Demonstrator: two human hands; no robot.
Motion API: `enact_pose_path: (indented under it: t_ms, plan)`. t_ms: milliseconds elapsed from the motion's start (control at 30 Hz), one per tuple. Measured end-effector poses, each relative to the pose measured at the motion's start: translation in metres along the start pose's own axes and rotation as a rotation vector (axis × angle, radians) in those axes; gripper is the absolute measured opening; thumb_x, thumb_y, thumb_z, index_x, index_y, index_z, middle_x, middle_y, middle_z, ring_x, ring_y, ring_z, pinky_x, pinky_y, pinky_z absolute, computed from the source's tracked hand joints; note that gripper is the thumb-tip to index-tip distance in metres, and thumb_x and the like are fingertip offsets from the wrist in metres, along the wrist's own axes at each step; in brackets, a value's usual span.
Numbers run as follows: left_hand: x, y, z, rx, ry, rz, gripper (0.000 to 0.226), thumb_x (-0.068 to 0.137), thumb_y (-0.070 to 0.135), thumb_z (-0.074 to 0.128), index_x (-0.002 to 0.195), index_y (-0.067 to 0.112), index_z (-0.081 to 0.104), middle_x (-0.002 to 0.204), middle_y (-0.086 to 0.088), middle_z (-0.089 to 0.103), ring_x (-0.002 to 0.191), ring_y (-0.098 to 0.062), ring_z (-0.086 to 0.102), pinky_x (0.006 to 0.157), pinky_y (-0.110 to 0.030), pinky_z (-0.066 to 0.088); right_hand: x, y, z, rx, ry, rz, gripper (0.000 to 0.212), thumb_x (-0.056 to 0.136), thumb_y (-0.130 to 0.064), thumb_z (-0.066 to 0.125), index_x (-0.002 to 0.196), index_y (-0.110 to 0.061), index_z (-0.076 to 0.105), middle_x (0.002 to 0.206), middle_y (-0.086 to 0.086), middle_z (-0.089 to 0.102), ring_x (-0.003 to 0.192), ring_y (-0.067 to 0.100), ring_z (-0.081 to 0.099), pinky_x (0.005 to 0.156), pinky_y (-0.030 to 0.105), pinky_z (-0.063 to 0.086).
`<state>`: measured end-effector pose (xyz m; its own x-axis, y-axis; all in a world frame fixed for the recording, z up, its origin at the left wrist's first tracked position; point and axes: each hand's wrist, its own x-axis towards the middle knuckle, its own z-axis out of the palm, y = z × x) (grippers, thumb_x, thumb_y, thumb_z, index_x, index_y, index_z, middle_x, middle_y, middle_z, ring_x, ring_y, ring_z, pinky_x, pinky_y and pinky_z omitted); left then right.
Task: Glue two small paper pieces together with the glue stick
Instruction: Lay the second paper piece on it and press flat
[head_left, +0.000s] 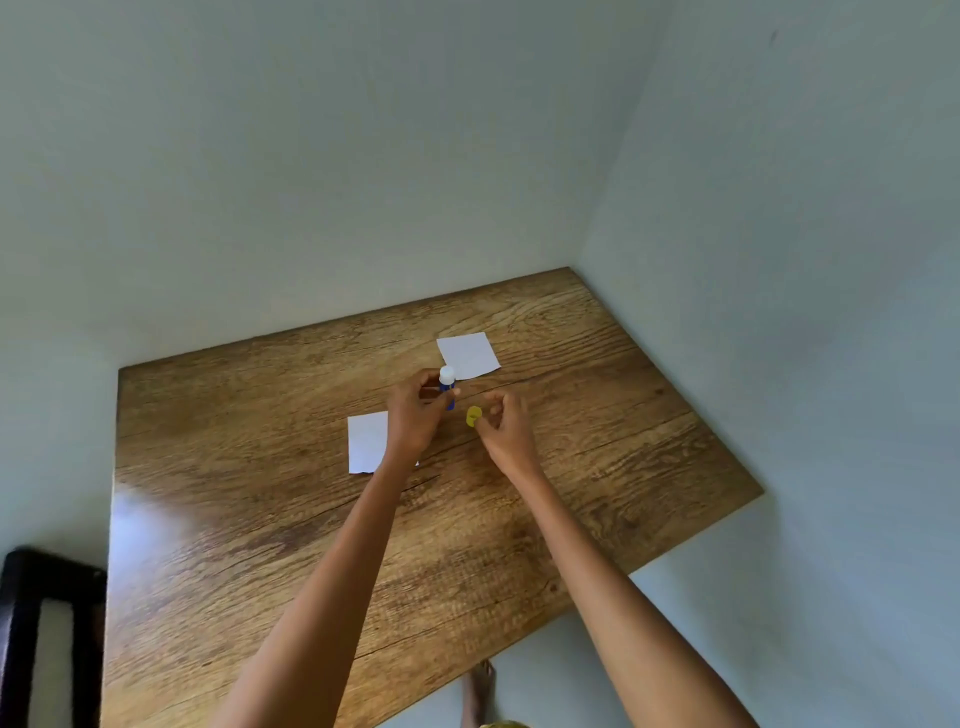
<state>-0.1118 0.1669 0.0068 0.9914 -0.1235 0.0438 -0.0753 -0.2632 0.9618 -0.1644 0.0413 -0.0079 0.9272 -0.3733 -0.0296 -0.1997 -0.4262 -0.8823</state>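
The work surface is a wooden table (249, 519) set into a corner between two pale walls (311, 156). Both of the person's bare forearms reach forward over it, and the hands meet above its middle.

The left hand (415, 415) is closed around the glue stick (447, 387), gripping the blue barrel. The stick stands roughly upright in the grip, and its white exposed end points up, clear of the fingers. The cap is off.

The right hand (506, 426) is curled, with thumb and fingertips pinched on the yellow cap (473, 416). The cap sits just beside the lower end of the glue stick, apart from it, with a small gap between the two.

Two white paper pieces lie flat on the table. The far paper piece (469, 355) rests beyond the hands, just past the top of the glue stick, fully visible and untouched. The near paper piece (368, 441) lies to the left of the hands; its right portion is hidden under the left wrist, so its full outline cannot be confirmed. The two pieces are well apart from each other, not overlapping.

At the lower left stands a dark piece of furniture (31, 623), only partly in view. A bare foot (479, 691) shows on the floor below the table's near edge.
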Motion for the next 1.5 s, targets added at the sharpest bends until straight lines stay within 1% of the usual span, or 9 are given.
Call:
enact_pose_path:
  t_ms: [67,200,400,533,767,933,1033,1133,1500]
  plan:
    - [0.001,-0.002,0.003,0.005,0.008,-0.004,0.025,0.081,0.014,0.069,0.106,0.012,0.065,0.096,0.001,0.066,0.087,-0.01,0.061,0.072,-0.014,0.045,0.001,0.005,0.001,-0.019,0.007,-0.031,0.025,0.084,-0.008,0.06,0.107,-0.007,0.052,0.1,0.005,0.045,0.08,0.012,0.047,0.065,0.017,0.036]
    - [0.01,0.003,0.011,0.03,-0.014,-0.003,0.028,0.081,0.013,0.068,0.108,0.013,0.064,0.097,0.006,0.063,0.084,-0.003,0.058,0.063,-0.003,0.042,0.005,0.01,0.0,-0.046,0.003,-0.081,0.027,0.083,-0.009,0.062,0.109,-0.011,0.053,0.102,-0.001,0.044,0.072,0.001,0.046,0.062,0.008,0.04]
    - [0.023,0.004,0.02,0.078,-0.04,-0.003,0.025,0.08,0.008,0.068,0.105,0.012,0.064,0.093,0.008,0.06,0.075,0.008,0.053,0.058,0.006,0.036,0.02,0.013,0.0,-0.036,-0.059,-0.098,0.031,0.083,-0.013,0.064,0.112,-0.013,0.052,0.106,0.001,0.045,0.081,0.013,0.05,0.071,0.028,0.046]
    - [0.023,-0.006,0.02,0.09,-0.047,-0.009,0.025,0.081,0.011,0.068,0.105,0.01,0.063,0.098,0.003,0.062,0.079,0.002,0.055,0.062,0.005,0.037,0.024,0.018,0.001,-0.018,-0.073,-0.094,0.032,0.082,-0.016,0.064,0.111,-0.016,0.052,0.109,0.002,0.047,0.085,0.012,0.051,0.07,0.025,0.043]
    - [0.02,-0.017,0.016,0.02,-0.073,-0.044,0.039,0.081,0.011,0.068,0.118,0.013,0.057,0.112,-0.003,0.064,0.098,-0.013,0.059,0.074,-0.008,0.042,0.028,0.022,0.001,0.025,-0.056,-0.084,0.028,0.081,-0.016,0.063,0.107,-0.019,0.052,0.104,-0.002,0.05,0.081,0.0,0.049,0.064,0.012,0.041]
    - [0.02,-0.015,0.007,-0.033,-0.126,-0.085,0.058,0.083,0.004,0.062,0.134,0.019,0.04,0.117,0.003,0.053,0.106,-0.012,0.055,0.082,-0.016,0.043,0.035,0.018,0.0,0.07,-0.004,-0.104,0.017,0.086,-0.016,0.061,0.101,-0.015,0.054,0.097,0.003,0.052,0.083,0.01,0.051,0.066,0.012,0.04]
    - [0.023,-0.013,-0.001,-0.044,-0.063,-0.072,0.053,0.086,0.003,0.056,0.134,0.018,0.039,0.122,-0.001,0.053,0.111,-0.012,0.05,0.087,-0.019,0.042,0.047,0.01,-0.003,0.079,0.012,-0.112,0.015,0.088,-0.014,0.058,0.102,-0.01,0.055,0.096,0.004,0.052,0.081,0.011,0.051,0.068,0.018,0.041]
    - [0.042,-0.004,-0.005,-0.039,0.021,-0.07,0.049,0.085,-0.003,0.051,0.131,0.012,0.043,0.123,-0.009,0.056,0.11,-0.017,0.051,0.091,-0.027,0.044,0.066,0.001,-0.005,0.023,0.017,-0.097,0.019,0.089,-0.015,0.058,0.105,-0.008,0.055,0.093,0.005,0.05,0.075,0.007,0.048,0.062,0.006,0.038]
    - [0.126,-0.022,0.026,0.554,-0.123,-0.138,0.057,0.082,0.021,0.067,0.133,0.008,0.044,0.135,-0.018,0.045,0.124,-0.031,0.042,0.098,-0.039,0.038,0.131,-0.006,0.005,-0.264,-0.115,0.004,0.028,0.089,-0.016,0.055,0.116,-0.008,0.05,0.125,0.015,0.045,0.108,0.026,0.054,0.079,0.031,0.043]
